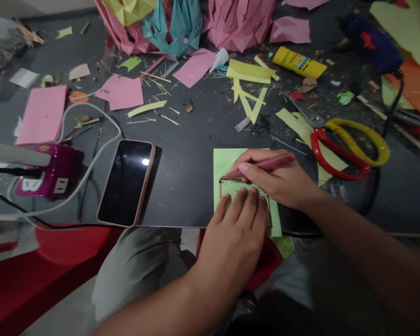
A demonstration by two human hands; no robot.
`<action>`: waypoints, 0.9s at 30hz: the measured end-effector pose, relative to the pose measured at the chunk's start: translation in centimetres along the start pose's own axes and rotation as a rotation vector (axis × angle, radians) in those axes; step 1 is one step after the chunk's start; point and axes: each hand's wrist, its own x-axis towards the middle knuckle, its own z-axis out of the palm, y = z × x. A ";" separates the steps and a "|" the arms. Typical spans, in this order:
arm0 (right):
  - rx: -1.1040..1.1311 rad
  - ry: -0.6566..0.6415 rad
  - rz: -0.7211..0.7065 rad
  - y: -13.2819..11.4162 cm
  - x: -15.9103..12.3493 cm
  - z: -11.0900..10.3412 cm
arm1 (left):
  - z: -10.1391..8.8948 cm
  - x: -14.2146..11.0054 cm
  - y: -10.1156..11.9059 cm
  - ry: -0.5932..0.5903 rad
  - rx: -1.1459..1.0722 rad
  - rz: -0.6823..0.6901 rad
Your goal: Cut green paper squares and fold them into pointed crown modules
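Note:
A light green sheet of paper [227, 163] lies at the near edge of the dark table [192, 154]. On it rests a small clear ruler [235, 187], pressed flat under the spread fingers of my left hand [236, 228]. My right hand [280, 179] is closed round a pink pen [266, 165], whose tip points left and touches the paper along the ruler's top edge.
A black phone [128, 181] lies left of the paper, beside a purple power strip [52, 175] with white cables. Red and yellow scissors [346, 144], a yellow glue tube [299, 61], a blue glue gun [371, 42], folded paper shapes [185, 23] and paper scraps are scattered behind.

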 end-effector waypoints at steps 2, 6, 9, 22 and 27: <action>0.000 -0.006 0.011 -0.1 0.0 -0.1 | 0.0 0.0 0.0 -0.001 0.000 0.001; -0.030 0.011 0.025 -0.1 -0.2 -0.8 | 0.0 0.0 0.0 -0.002 -0.009 -0.002; -0.104 0.037 0.013 0.2 -0.6 -1.9 | 0.0 0.0 -0.1 -0.016 -0.023 -0.002; -0.238 0.090 0.017 1.0 -1.9 -4.8 | -0.1 0.1 -0.3 -0.032 -0.038 -0.019; -0.147 0.153 0.007 1.0 -2.1 -4.8 | -0.1 0.1 -0.4 -0.010 -0.062 -0.013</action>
